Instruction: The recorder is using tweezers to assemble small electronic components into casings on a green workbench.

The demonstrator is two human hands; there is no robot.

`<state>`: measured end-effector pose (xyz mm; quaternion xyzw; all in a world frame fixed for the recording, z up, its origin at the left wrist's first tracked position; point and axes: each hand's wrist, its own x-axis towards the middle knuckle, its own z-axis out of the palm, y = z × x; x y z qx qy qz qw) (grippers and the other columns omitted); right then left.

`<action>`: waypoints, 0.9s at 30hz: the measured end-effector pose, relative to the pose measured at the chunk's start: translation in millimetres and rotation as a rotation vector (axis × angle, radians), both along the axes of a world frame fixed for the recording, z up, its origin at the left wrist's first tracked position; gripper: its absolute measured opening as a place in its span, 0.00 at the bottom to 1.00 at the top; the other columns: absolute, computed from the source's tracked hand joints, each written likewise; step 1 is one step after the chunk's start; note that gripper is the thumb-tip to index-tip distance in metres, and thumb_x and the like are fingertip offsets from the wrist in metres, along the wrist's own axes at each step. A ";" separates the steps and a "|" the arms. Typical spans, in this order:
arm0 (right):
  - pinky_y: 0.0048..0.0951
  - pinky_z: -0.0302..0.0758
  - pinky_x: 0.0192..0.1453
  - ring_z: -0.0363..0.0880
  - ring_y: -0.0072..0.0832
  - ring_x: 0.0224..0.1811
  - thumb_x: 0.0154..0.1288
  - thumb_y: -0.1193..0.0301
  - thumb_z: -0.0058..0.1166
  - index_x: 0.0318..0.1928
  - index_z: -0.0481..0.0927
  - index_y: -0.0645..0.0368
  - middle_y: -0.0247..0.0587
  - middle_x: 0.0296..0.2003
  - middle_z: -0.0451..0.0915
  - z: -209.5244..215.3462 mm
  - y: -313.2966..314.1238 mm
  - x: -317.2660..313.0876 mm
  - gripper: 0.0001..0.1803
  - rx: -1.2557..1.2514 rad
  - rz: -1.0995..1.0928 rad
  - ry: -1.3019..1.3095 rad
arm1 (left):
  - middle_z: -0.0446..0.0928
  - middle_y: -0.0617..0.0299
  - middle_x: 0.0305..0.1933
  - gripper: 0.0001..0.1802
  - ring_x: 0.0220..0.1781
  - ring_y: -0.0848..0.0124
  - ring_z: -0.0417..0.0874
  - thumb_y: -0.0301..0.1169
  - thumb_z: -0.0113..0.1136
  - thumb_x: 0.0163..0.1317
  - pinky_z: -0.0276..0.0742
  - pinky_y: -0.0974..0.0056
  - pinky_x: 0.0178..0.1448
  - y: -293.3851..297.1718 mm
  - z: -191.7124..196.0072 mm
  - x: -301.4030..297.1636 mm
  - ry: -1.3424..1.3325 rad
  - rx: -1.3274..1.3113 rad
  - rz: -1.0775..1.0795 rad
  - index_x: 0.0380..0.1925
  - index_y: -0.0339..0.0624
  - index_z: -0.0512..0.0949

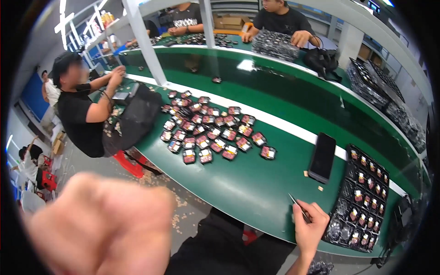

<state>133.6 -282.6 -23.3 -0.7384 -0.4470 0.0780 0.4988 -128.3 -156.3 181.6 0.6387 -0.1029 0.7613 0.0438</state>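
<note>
My left hand (pixel 103 224) is raised close at the lower left, large and blurred. Its fingers look curled in, and whatever they may hold is hidden. At the bench's near edge my right hand (pixel 311 224) is closed around dark tweezers (pixel 305 215), whose tip points up and left over the green surface. Beside that hand, on the right, lies a black plastic tray (pixel 339 208) with rows of small dark-red and gold parts in its pockets. Many loose small black-cased modules (pixel 201 142) with reddish and white faces are spread over the middle of the bench.
A black smartphone (pixel 322 158) lies near the tray, with small tan scraps close by. A green conveyor belt (pixel 293 87) runs behind a white rail. A co-worker in black (pixel 82 105) sits at the left; another (pixel 279 25) handles stacked trays (pixel 275 46) across the belt. Grey posts (pixel 144 43) rise there.
</note>
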 end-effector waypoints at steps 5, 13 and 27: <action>0.28 0.55 0.28 0.63 0.17 0.24 0.65 0.80 0.72 0.44 0.92 0.71 0.33 0.22 0.72 -0.4 -5.4 -0.3 0.08 0.004 -0.036 -0.021 | 0.68 0.67 0.45 0.13 0.23 0.78 0.62 0.44 0.56 0.88 0.62 0.67 0.27 57.3 -46.4 52.3 0.176 -0.533 -0.444 0.47 0.49 0.73; 0.29 0.64 0.27 0.72 0.22 0.21 0.65 0.80 0.74 0.44 0.93 0.69 0.39 0.23 0.77 0.8 -0.1 1.6 0.09 -0.004 -0.024 -0.010 | 0.84 0.59 0.36 0.08 0.33 0.78 0.81 0.25 0.68 0.79 0.76 0.71 0.38 105.4 -94.4 97.8 0.586 -0.669 -0.498 0.38 0.31 0.85; 0.24 0.61 0.26 0.69 0.15 0.22 0.66 0.81 0.75 0.47 0.94 0.68 0.34 0.24 0.79 3.2 -1.9 2.2 0.10 -0.057 -0.042 0.002 | 0.82 0.61 0.59 0.25 0.64 0.57 0.78 0.46 0.80 0.65 0.72 0.50 0.69 175.2 -176.9 124.4 1.453 -0.111 0.126 0.54 0.42 0.88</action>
